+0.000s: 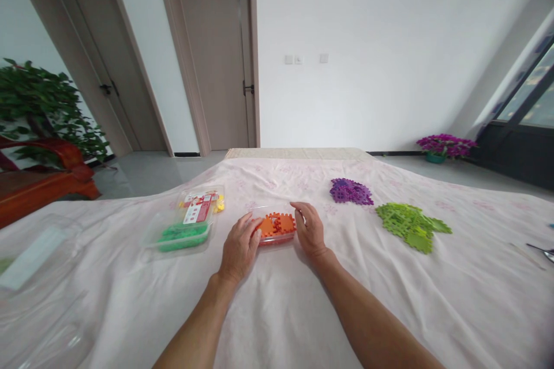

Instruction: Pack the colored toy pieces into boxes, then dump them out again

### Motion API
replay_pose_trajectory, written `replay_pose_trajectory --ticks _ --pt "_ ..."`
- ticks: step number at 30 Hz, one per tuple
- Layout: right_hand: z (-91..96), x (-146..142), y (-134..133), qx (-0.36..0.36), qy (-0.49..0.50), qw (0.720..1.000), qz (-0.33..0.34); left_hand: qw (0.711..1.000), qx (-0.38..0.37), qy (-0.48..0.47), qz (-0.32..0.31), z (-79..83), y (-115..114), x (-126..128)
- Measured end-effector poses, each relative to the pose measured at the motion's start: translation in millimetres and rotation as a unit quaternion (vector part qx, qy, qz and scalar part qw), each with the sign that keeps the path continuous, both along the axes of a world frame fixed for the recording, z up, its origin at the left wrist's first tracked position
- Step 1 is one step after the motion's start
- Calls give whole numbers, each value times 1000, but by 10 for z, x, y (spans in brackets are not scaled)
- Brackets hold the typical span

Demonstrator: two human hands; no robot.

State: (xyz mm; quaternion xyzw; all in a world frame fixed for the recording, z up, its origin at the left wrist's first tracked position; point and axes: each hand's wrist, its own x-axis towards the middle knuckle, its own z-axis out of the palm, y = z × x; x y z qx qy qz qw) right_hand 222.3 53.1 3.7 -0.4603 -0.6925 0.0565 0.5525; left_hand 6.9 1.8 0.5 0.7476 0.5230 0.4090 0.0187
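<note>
In front of me on the cloth is a clear plastic box (277,240) filled with orange interlocking toy pieces (286,222). My left hand (240,245) grips its left end, with fingertips bent over the edge against the pieces. At the opposite end, my right hand (310,232) curves round the side, fingers bent and thumb toward the orange pieces. Both palms hide the ends of the box. To the left stands another clear box with green pieces (184,236), its labelled lid (199,207) lying behind, and some yellow pieces (220,203) beside that.
Purple pieces (350,191) and lime-green pieces (411,225) lie in piles on the right of the pink-white tablecloth (277,311). Clear plastic containers (38,253) sit at the far left. A spoon (546,252) rests near the right edge. A wooden chair (56,170) stands left.
</note>
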Motion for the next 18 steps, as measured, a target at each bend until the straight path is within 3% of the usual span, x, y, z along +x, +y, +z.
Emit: replay_pose_trajectory --ticks 8,13,18 --pt "-178 154 182 -72 114 988 -69 990 70 -8 123 39 -8 -92" --pt "-222 167 215 -95 134 985 -52 967 102 24 231 112 -7 -215" --pt "-223 133 198 -146 182 972 -25 952 74 76 288 92 29 -412"
